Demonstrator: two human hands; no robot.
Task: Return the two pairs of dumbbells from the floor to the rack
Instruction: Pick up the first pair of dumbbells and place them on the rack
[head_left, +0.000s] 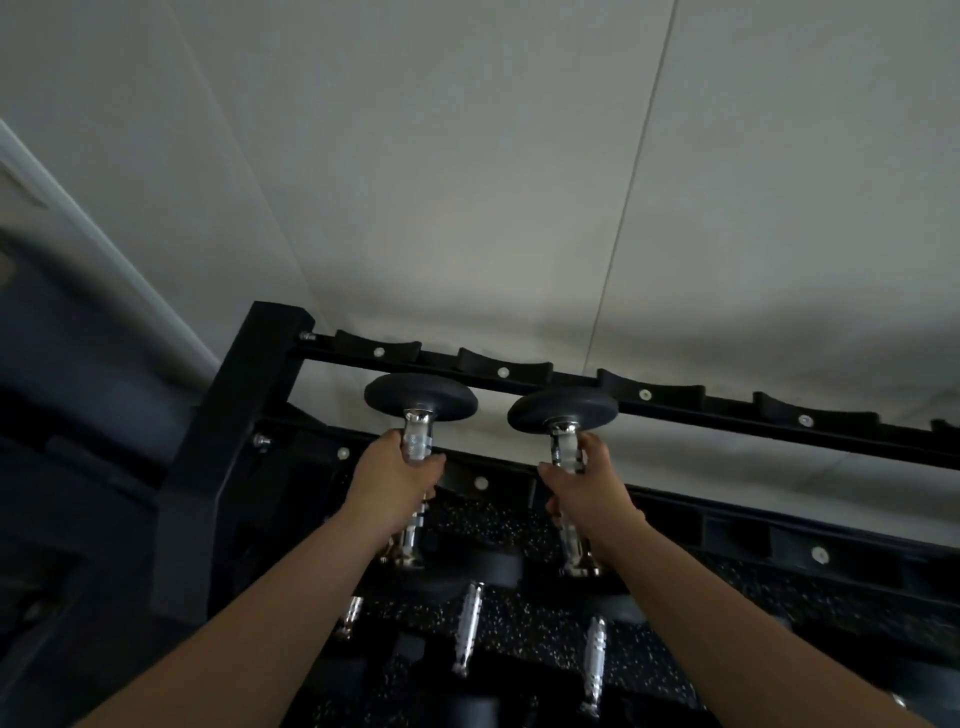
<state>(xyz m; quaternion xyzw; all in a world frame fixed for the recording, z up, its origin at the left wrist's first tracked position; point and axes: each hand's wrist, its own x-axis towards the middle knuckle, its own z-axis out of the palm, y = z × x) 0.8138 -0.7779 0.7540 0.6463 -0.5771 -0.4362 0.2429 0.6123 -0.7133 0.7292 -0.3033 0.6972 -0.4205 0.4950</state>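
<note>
My left hand grips the chrome handle of a dark round-headed dumbbell. My right hand grips the handle of a second, matching dumbbell. Both dumbbells point away from me, and their far heads sit just below the back rail of the black rack's top tier, by its curved cradles. Their near heads are partly hidden behind my wrists. On a lower tier lie other dumbbells; their chrome handles show between my forearms.
The rack's thick black upright stands just left of my left hand. A pale wall rises behind the rack. Speckled black rubber floor shows through the tiers. More cradles run along the rail to the right.
</note>
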